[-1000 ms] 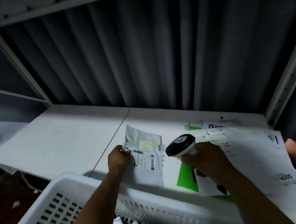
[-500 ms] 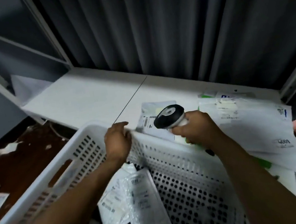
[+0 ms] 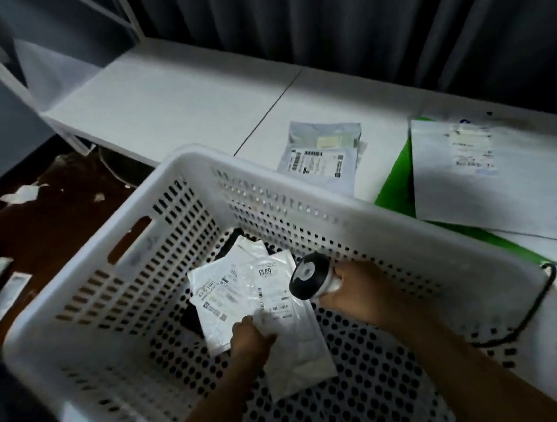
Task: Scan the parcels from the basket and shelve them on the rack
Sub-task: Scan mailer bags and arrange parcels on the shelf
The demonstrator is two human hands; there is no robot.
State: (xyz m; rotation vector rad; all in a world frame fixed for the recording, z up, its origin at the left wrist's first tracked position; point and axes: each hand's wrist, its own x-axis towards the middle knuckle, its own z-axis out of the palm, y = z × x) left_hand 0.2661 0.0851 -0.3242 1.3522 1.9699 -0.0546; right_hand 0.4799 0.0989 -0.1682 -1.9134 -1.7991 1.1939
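Left hand: pinches white parcel, lower centre, inside basket.
Right hand: grips scanner, head just above parcel.
Shelf: scanned parcel lying flat, upper centre.

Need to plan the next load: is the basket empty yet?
Not empty. Several white parcels lie on the basket floor; the left hand grips the top parcel, the right hand holds the scanner.
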